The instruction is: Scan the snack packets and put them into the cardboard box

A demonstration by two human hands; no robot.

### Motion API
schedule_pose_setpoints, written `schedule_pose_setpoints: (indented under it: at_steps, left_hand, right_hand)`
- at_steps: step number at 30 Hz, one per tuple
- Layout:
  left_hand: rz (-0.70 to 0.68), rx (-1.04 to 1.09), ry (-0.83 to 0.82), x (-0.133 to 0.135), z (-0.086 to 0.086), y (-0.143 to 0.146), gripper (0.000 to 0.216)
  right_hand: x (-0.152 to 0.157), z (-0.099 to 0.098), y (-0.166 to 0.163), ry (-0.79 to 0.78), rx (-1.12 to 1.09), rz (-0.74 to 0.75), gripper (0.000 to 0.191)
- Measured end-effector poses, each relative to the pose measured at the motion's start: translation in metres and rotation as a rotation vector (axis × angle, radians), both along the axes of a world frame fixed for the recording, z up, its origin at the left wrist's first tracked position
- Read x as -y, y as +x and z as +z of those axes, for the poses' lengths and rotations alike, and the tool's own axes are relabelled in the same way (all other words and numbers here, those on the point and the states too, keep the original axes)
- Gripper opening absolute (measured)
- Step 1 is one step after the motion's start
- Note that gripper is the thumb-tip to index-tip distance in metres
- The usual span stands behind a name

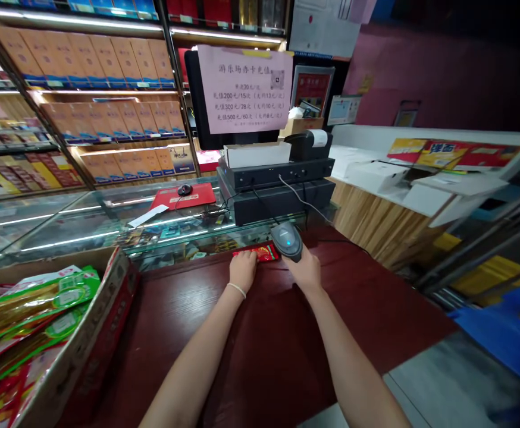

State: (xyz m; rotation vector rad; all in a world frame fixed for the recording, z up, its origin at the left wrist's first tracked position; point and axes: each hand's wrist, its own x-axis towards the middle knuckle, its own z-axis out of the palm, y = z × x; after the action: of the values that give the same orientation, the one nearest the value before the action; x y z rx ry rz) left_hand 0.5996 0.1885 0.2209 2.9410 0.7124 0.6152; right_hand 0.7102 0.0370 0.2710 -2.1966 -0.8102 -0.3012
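Observation:
My right hand [305, 270] grips a dark handheld barcode scanner [287, 240] with a blue light on top, its head pointing down at a small red packet [260, 254]. That packet lies flat on the dark red counter [251, 333] at the edge of the glass case. My left hand [243, 268] rests on the packet's left end, fingers curled down over it, a thin band around the wrist. A cable runs from the scanner up to the black register unit [278, 184].
A cardboard box [85, 333] of green and red snack packets stands at the left. The glass display case [85, 226] carries a red mouse pad with a mouse [184, 190]. A monitor with a pink paper notice [244, 89] and a receipt printer [307, 142] sit behind. Shelves of boxed goods fill the back left.

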Motion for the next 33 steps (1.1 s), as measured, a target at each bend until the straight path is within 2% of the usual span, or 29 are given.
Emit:
schedule_pose_setpoints:
  at_steps: [2, 4, 8, 11, 13, 16, 19, 22, 25, 29, 33]
  left_hand:
    - [0.000, 0.060, -0.029, 0.003, 0.003, -0.011, 0.023]
    - [0.052, 0.214, -0.118, 0.002, 0.005, -0.028, 0.025]
    - [0.293, 0.682, -0.407, -0.010, 0.011, -0.075, 0.027]
    - [0.427, 0.975, -0.661, -0.023, 0.012, -0.112, 0.038]
    - [0.417, 1.089, -0.885, -0.029, 0.009, -0.132, 0.048]
    - [0.309, 1.165, -1.193, -0.035, 0.001, -0.155, 0.052]
    - [0.215, 1.199, -1.329, -0.039, -0.006, -0.167, 0.047]
    - [0.140, 1.197, -1.276, -0.042, -0.009, -0.173, 0.051]
    - [0.134, 1.110, -1.048, -0.047, -0.007, -0.181, 0.052]
    - [0.193, 0.965, -0.760, -0.049, -0.002, -0.191, 0.033]
    - [0.252, 0.919, -0.734, -0.050, -0.003, -0.194, 0.025]
  right_hand:
    - [0.000, 0.000, -0.003, -0.015, 0.015, -0.002, 0.040]
    - [0.001, -0.001, -0.006, -0.017, 0.036, 0.002, 0.042]
    - [-0.003, -0.008, -0.013, 0.014, 0.084, 0.051, 0.044]
    - [-0.011, -0.010, -0.025, 0.034, 0.079, 0.123, 0.044]
    - [-0.018, -0.005, -0.037, 0.058, 0.052, 0.178, 0.043]
    - [-0.032, 0.010, -0.062, 0.051, 0.020, 0.275, 0.043]
    - [-0.046, 0.023, -0.089, 0.022, 0.021, 0.342, 0.043]
    - [-0.055, 0.020, -0.112, 0.042, -0.004, 0.336, 0.044]
    - [-0.055, 0.006, -0.124, 0.068, -0.066, 0.342, 0.050]
    - [-0.048, -0.007, -0.127, -0.004, -0.106, 0.442, 0.061]
    - [-0.045, -0.002, -0.130, -0.083, -0.162, 0.539, 0.071]
